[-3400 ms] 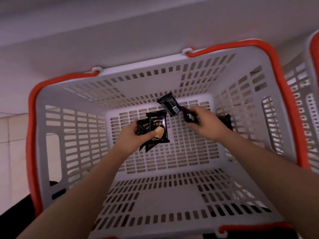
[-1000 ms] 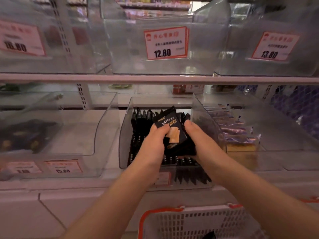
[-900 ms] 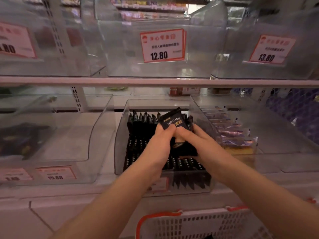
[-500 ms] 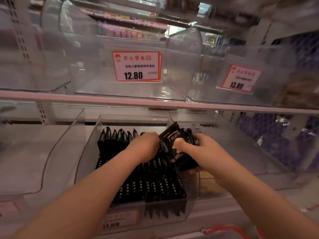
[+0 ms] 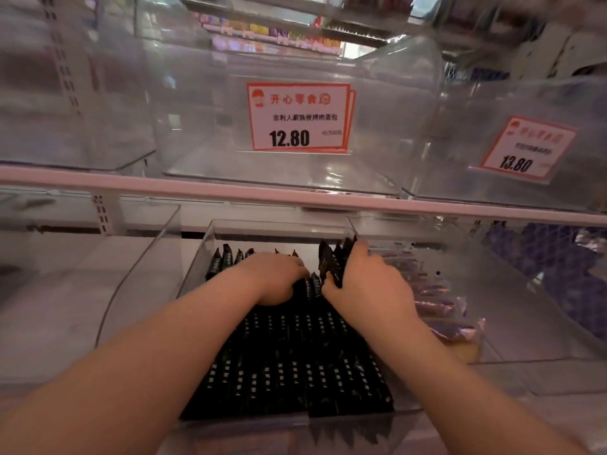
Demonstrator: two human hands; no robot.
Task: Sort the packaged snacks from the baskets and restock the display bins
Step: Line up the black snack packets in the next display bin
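Right hand (image 5: 363,285) grips upright black packets (image 5: 331,262), long axis vertical, at the clear bin's (image 5: 203,249) rear. Left hand (image 5: 274,277), curled, presses the rows just beside; slot lies between hands.

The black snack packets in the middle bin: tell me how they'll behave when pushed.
The black snack packets stand on edge in rows, so a shove probably topples them domino-style. Glossy film likely slides. The right hand grips several together, suggesting they're light.

One cam, on my head, facing fwd and down, close over the clear bin (image 5: 197,257), top shelf rail (image 5: 295,195) across mid-view.
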